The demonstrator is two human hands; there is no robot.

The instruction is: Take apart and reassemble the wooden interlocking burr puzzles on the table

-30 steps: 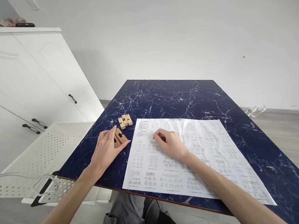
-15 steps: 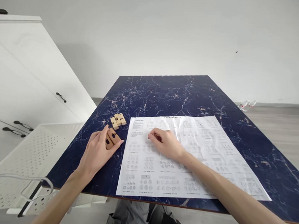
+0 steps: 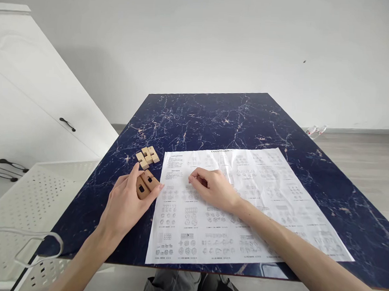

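Observation:
My left hand [image 3: 125, 202] lies on the dark blue marble table [image 3: 222, 121] with thumb and fingers closed around brown wooden puzzle pieces [image 3: 145, 184]. A small group of pale wooden puzzle pieces [image 3: 147, 156] sits just beyond it, untouched. My right hand [image 3: 213, 188] rests loosely curled on a large printed instruction sheet [image 3: 263, 202] full of small diagrams; its fingers are pinched together near the sheet's upper left part. Whether it holds anything small is not visible.
A white perforated basket [image 3: 20, 196] stands to the left of the table, below a white cabinet [image 3: 28, 109] with black handles. A clear loop of wire or tubing [image 3: 40, 246] hangs at the lower left. A plastic bottle [image 3: 315, 131] lies on the floor by the far wall.
The view has shifted right and down, so everything sits further left in the picture. My left hand stays on the brown pieces; my right hand stays on the sheet.

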